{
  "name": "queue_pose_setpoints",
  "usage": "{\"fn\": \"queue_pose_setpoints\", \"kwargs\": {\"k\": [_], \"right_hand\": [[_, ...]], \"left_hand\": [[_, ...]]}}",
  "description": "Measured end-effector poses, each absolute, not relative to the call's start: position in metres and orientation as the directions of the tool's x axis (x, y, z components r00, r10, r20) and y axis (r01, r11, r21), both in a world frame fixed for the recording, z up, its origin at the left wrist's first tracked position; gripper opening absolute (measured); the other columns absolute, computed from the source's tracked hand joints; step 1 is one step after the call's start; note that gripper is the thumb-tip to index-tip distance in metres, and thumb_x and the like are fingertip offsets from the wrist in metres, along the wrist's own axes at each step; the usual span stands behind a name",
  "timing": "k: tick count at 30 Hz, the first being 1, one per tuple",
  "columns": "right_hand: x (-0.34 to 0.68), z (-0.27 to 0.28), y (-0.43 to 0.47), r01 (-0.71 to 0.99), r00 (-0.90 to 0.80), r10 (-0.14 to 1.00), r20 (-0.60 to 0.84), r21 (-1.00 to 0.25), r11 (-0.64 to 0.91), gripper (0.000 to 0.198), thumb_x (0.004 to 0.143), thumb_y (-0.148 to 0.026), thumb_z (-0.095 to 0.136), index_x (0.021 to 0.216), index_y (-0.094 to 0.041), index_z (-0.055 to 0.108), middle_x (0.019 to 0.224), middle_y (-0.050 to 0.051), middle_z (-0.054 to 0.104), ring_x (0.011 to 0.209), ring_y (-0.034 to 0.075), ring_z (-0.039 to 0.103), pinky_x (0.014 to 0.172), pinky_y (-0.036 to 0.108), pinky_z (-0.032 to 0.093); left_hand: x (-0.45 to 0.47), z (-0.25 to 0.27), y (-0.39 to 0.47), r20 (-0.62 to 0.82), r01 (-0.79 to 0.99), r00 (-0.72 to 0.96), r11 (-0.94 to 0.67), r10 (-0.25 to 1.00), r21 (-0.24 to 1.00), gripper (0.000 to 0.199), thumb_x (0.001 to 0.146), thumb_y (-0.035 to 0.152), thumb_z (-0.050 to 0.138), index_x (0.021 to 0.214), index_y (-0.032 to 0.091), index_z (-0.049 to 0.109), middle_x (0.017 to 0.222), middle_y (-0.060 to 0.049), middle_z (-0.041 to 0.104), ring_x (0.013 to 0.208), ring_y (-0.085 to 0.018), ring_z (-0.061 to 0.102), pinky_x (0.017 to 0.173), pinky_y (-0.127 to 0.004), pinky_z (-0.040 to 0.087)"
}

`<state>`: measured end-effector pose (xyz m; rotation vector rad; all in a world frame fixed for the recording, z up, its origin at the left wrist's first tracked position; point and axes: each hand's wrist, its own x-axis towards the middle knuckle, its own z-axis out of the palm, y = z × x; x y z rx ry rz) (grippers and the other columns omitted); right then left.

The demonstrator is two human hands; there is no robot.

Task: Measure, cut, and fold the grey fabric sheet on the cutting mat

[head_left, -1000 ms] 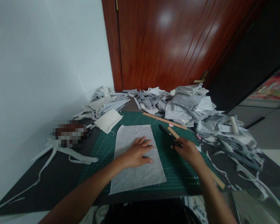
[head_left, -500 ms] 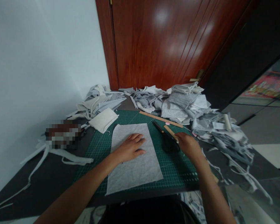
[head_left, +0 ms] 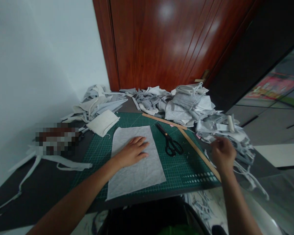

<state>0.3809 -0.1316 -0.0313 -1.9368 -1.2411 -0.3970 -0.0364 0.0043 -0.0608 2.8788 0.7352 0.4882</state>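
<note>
My left hand [head_left: 134,151] lies flat, fingers spread, on a sheet of light grey cloth [head_left: 137,179]. The cloth rests on a green cutting mat [head_left: 181,169]. My right hand [head_left: 222,153] is raised over the mat's right side, near the pile of scraps. Its fingers are curled in, and what they hold, if anything, is hidden. Black-handled scissors [head_left: 170,142] lie between the cloth and a wooden ruler [head_left: 198,150] that slants along the mat's right side. A second wooden strip [head_left: 164,121] lies along the far edge.
Heaps of grey and white fabric scraps [head_left: 178,107] line the back and right of the dark table [head_left: 46,192]. Folded cream cloth [head_left: 103,122] overlaps the mat's far left corner. Loose strips [head_left: 73,164] trail at the left. A wooden door [head_left: 149,49] stands behind.
My right hand has moved right, away from the scissors and ruler, which now show fully. The ruler's far end has shifted right. My left hand stays on the cloth; the view has shifted slightly.
</note>
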Motion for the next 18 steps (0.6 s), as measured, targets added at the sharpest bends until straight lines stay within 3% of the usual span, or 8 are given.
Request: {"fn": "queue_pose_setpoints", "kwargs": {"k": [3,6,9,13,18], "right_hand": [[0.363,-0.037,-0.146,0.897,0.332,0.759,0.56,-0.435,-0.072,0.024,0.094,-0.032,0.051,0.104,-0.019,0.068,0.082,0.007,0.071,0.071,0.024,0.068,0.066,0.034,0.054],[0.337,-0.054,-0.147,0.918,0.144,0.865,0.481,-0.39,0.064,0.027,0.093,-0.033,0.058,0.114,-0.023,0.073,0.114,0.012,0.075,0.101,0.029,0.073,0.088,0.042,0.059],[0.315,-0.074,-0.142,0.932,0.073,0.894,0.442,-0.349,0.097,0.038,0.096,-0.026,0.051,0.129,-0.021,0.07,0.139,0.019,0.067,0.126,0.036,0.065,0.104,0.055,0.053],[0.304,-0.086,-0.147,0.943,0.052,0.919,0.391,-0.321,0.084,0.041,0.099,-0.015,0.04,0.123,-0.014,0.073,0.135,0.022,0.07,0.121,0.034,0.067,0.105,0.051,0.054],[0.315,-0.075,-0.185,0.958,0.047,0.945,0.323,-0.282,0.049,0.049,0.084,0.0,0.042,0.107,-0.023,0.077,0.105,0.01,0.077,0.101,0.026,0.071,0.093,0.039,0.057]], "left_hand": [[-0.036,-0.061,0.005,0.263,0.455,0.83,-0.869,0.493,0.193,0.05,0.105,0.049,0.051,0.148,0.023,0.054,0.155,-0.013,0.051,0.149,-0.032,0.039,0.122,-0.053,0.035],[-0.035,-0.061,0.004,0.235,0.472,0.833,-0.865,0.501,0.17,0.052,0.106,0.049,0.05,0.149,0.02,0.053,0.157,-0.015,0.049,0.15,-0.032,0.037,0.123,-0.052,0.033],[-0.036,-0.06,0.004,0.216,0.483,0.833,-0.86,0.509,0.165,0.053,0.106,0.049,0.05,0.15,0.02,0.052,0.158,-0.014,0.048,0.151,-0.031,0.036,0.124,-0.051,0.032],[-0.036,-0.059,0.003,0.207,0.49,0.831,-0.855,0.517,0.17,0.053,0.106,0.05,0.049,0.149,0.02,0.052,0.159,-0.014,0.047,0.152,-0.031,0.035,0.124,-0.05,0.031],[-0.036,-0.061,0.004,0.224,0.485,0.826,-0.855,0.517,0.183,0.052,0.107,0.051,0.046,0.151,0.023,0.051,0.161,-0.012,0.045,0.152,-0.031,0.036,0.125,-0.051,0.03]]}}
